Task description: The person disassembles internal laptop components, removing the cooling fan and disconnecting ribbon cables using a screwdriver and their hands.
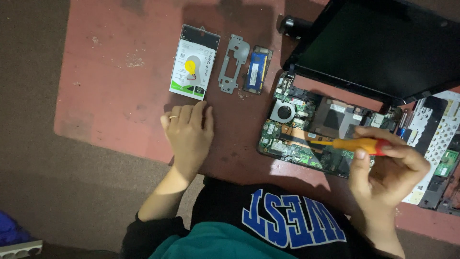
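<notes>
Black sleeves and both hands sit nearest. On the red worktop (110,96) the opened black laptop (330,134) shows its green board bare; a white hard drive (194,62), grey bracket (233,62) and blue memory stick (257,71) lie removed. Right hand (390,165) fingers grip an orange screwdriver (352,144) over the board; left hand (188,132) rests open, just below the drive.

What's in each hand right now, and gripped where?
Right hand grips the screwdriver by its orange-and-red handle; left hand holds nothing, resting flat on the mat.
</notes>
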